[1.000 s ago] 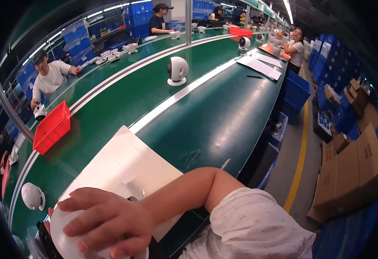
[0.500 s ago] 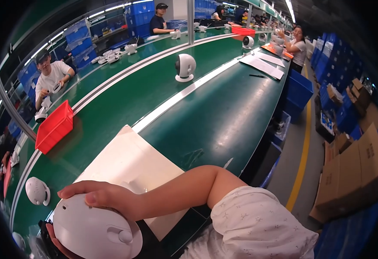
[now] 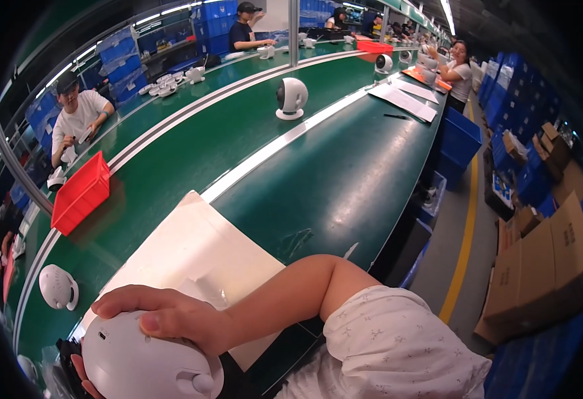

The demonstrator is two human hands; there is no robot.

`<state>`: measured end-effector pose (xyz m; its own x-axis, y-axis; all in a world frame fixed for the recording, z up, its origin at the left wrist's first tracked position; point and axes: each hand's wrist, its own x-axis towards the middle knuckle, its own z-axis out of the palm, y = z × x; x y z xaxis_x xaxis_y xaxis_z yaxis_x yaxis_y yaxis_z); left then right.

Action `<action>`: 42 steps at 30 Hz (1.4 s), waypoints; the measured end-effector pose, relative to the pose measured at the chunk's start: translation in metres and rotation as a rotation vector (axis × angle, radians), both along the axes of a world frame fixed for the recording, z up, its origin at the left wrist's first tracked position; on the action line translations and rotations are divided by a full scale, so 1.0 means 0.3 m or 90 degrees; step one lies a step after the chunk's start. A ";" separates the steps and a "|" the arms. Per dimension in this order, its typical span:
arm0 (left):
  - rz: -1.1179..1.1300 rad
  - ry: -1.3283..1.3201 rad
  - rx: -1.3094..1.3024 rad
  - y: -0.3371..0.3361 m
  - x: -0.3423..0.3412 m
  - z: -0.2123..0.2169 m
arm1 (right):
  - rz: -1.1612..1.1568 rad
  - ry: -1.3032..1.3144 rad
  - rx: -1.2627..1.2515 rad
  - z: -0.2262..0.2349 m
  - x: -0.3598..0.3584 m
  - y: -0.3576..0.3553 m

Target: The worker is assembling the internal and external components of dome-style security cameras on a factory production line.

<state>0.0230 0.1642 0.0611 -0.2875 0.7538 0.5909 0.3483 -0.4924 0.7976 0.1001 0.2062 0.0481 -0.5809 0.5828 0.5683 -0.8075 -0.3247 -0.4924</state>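
Observation:
A white rounded security camera (image 3: 142, 359) fills the lower left, with a small port near its top and a rounded knob in a recess on its lower side. Over its top lies my right hand (image 3: 181, 319), thumb and fingers closed on the shell. Fingertips of my left hand (image 3: 82, 374) wrap its left side; most of that hand is hidden behind the camera. Just beyond, a cream sheet (image 3: 191, 239) lies on the green worktop (image 3: 318, 193), with a small clear film piece on it.
On the green belt (image 3: 191, 166) stand one white camera (image 3: 291, 100) ahead and another (image 3: 57, 287) at left. A red bin (image 3: 82, 193) sits near a seated co-worker (image 3: 78, 120). Papers (image 3: 404, 103) and a pen (image 3: 398, 117) lie farther right. Blue crates (image 3: 461, 139) and cardboard boxes (image 3: 537, 266) flank the aisle.
The held camera has dropped slightly and tilted, and my right hand has moved down with it. The camera ahead on the belt has shifted slightly farther away. A far co-worker has raised a hand.

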 end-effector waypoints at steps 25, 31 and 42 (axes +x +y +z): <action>-0.319 -0.131 -0.071 -0.097 -0.247 -0.099 | -0.768 0.014 0.670 -0.060 -0.019 0.004; -0.285 -0.007 0.106 -0.064 -0.221 -0.088 | -0.792 0.042 0.655 -0.071 -0.017 0.000; -0.243 -0.234 -0.077 -0.073 -0.224 -0.024 | -0.550 -0.153 0.631 -0.050 -0.025 0.076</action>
<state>-0.0441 0.1421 0.0538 -0.1515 0.9015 0.4054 -0.1497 -0.4263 0.8921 0.0927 0.2289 0.0330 -0.3819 0.2155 0.8988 -0.4321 0.8180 -0.3797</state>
